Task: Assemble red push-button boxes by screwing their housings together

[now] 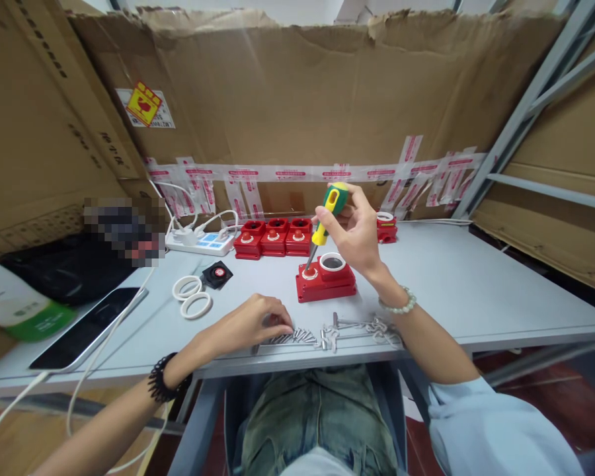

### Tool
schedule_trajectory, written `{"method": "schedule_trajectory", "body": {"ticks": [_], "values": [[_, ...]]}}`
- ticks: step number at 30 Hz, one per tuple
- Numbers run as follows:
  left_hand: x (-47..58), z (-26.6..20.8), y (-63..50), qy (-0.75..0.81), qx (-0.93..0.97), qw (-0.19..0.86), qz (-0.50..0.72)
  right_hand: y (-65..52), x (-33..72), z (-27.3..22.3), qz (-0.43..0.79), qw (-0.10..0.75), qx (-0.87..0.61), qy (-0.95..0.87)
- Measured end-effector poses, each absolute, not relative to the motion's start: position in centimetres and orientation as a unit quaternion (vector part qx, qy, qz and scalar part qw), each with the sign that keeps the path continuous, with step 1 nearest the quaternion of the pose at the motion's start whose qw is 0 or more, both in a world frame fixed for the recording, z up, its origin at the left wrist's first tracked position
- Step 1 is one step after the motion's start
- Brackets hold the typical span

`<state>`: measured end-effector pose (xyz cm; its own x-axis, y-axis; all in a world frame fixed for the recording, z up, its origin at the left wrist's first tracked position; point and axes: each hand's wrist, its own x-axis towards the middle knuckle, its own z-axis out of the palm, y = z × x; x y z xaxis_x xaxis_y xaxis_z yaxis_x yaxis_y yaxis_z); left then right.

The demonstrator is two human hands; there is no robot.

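Observation:
My right hand (pixel 353 228) grips a green and yellow screwdriver (pixel 333 203), its shaft slanting down to the left. The screwdriver's tip meets the round white-ringed part of a red box-shaped device (pixel 326 288), which also carries a white ring (pixel 332 262) around a dark disc. Lower down, my left hand (pixel 265 318) has its fingertips pinched at a pile of silver screws (pixel 301 336) near the table's front edge. What those fingertips hold, if anything, is hidden. Right of the pile lie small metal rods and pale hook-like pieces (pixel 377 328).
Three red devices (pixel 274 239) stand in a row beside a white power strip (pixel 203 243); another red device (pixel 387 228) is behind my right hand. Loose white rings (pixel 196 305), a black square part (pixel 217 274) and a phone (pixel 92 327) lie left. Cardboard (pixel 302 99) walls the back.

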<state>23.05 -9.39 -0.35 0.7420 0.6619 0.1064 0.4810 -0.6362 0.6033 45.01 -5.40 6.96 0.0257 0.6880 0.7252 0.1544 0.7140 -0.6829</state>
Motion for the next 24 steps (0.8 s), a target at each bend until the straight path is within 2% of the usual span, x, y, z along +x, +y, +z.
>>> {"method": "schedule_trajectory", "body": {"ticks": [4,9,18,24], "values": [[22.8,0.1,-9.1,0.323,0.895,0.254,0.175,-5.2,45.0,6.7,0.198,0.642,-0.318,-0.669],[23.4,0.7,-6.4,0.364,0.857,0.185,0.313,-3.9,44.5,6.2,0.154,0.639,-0.342,-0.671],[26.9,-1.4,-2.7,0.355,0.841,0.314,0.262,-1.7,43.1,4.6,0.132,0.592,-0.367,-0.705],[26.8,-2.0,-2.5,0.352,0.83,0.331,0.278,-1.7,43.3,4.5,0.119,0.586,-0.375,-0.709]]}}
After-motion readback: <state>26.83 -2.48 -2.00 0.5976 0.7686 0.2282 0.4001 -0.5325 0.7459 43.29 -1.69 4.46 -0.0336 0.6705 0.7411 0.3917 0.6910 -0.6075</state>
